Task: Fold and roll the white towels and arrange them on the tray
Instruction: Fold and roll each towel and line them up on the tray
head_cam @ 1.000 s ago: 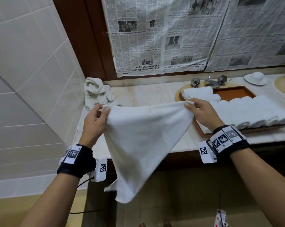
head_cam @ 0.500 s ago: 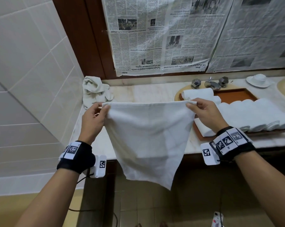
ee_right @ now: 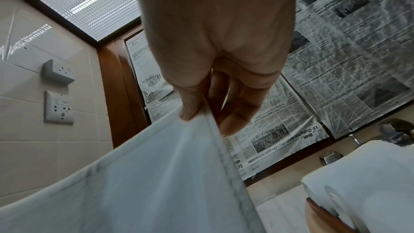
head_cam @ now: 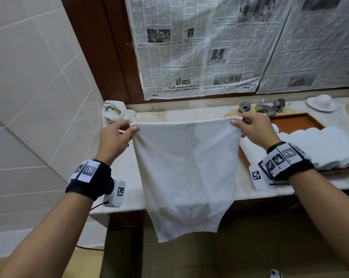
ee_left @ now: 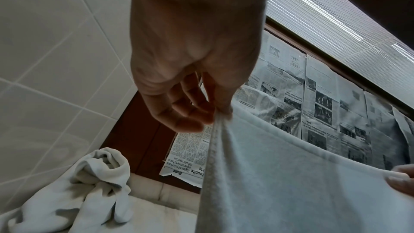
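— What is the person holding, there in the middle of the frame?

— A white towel, stretched out by its top edge and hanging free in front of the marble counter; its lower edge drops below the counter's front lip, over the floor tiles.

— And the fingers?

— The left hand pinches the top left corner between thumb and fingertips; the left wrist view shows the thumb pressed against the forefinger on the hem, the other fingers loosely curved beside it; the right hand pinches the top right corner the same way, thumb on the near side of the cloth, fingers held together behind it.

— Where are the other towels?

— At the right of the frame a row of rolled towels lies side by side on a brown wooden tray on the counter, touching one another; the right wrist view shows the spiral end of one roll at its lower right; a crumpled towel sits in the counter's far left corner, against the tiled wall, well apart from the tray.

— Anything behind them?

— Sheets of newspaper cover the wall across the top of the frame, in a dark wooden surround; a chrome tap with faceted handles stands just beyond the tray; a white cup on a saucer rests at the upper right.
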`<state>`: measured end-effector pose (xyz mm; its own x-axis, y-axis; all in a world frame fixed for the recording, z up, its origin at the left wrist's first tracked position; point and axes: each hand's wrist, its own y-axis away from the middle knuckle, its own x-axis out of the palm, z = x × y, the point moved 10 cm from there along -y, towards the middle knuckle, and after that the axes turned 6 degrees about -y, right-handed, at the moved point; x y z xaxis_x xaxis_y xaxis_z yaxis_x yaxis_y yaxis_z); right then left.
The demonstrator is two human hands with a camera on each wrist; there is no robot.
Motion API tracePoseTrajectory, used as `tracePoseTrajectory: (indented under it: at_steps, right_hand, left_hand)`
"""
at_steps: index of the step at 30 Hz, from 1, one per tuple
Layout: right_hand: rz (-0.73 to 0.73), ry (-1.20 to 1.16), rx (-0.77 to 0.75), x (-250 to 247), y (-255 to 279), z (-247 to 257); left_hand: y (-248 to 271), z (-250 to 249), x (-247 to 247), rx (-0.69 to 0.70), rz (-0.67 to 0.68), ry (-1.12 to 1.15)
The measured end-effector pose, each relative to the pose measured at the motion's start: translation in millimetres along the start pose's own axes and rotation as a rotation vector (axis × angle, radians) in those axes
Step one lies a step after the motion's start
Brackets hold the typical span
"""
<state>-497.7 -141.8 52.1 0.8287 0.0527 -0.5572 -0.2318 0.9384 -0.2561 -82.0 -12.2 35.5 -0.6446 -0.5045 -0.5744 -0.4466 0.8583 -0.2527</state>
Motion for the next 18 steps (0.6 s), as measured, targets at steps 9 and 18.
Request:
tracePoseTrajectory:
  at_steps: [9, 18]
  right_hand:
    - [0.096, 0.002, 0.100, 36, -77, -41]
    - [0.131, -0.181, 0.266, 74, -174, -109]
  left_hand:
    - [-57, 24, 41, -0.093, 0.044, -0.004]
    - [-150, 52, 110, -0.228, 0.091, 0.023]
